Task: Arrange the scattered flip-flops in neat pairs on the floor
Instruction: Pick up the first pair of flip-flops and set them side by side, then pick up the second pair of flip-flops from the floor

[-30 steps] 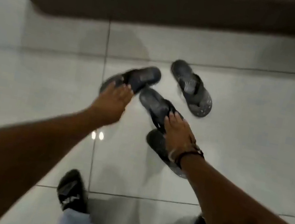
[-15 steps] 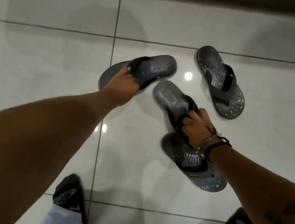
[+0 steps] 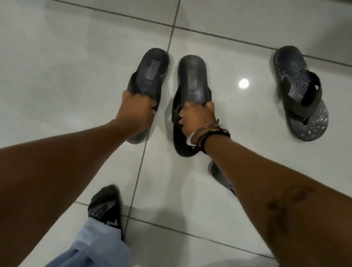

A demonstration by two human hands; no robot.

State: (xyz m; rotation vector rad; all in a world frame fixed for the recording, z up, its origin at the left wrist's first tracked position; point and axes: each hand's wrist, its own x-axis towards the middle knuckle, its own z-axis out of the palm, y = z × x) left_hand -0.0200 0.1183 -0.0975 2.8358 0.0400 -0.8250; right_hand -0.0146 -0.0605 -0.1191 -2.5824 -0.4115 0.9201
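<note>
Two dark flip-flops lie side by side on the floor (image 3: 60,89), long ways pointing away from the person. The left hand (image 3: 135,112) grips the left flip-flop (image 3: 148,76); the right hand (image 3: 196,119) grips the right flip-flop (image 3: 192,79). Fingers are curled tight on the straps. Another flip-flop (image 3: 299,94) lies well apart, nearer the right hand.

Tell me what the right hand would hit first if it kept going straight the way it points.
The right hand points up-frame along the flip-flop it grips. Past that heel, only bare tile floor shows, so the way looks free, though depth is uncertain.
</note>
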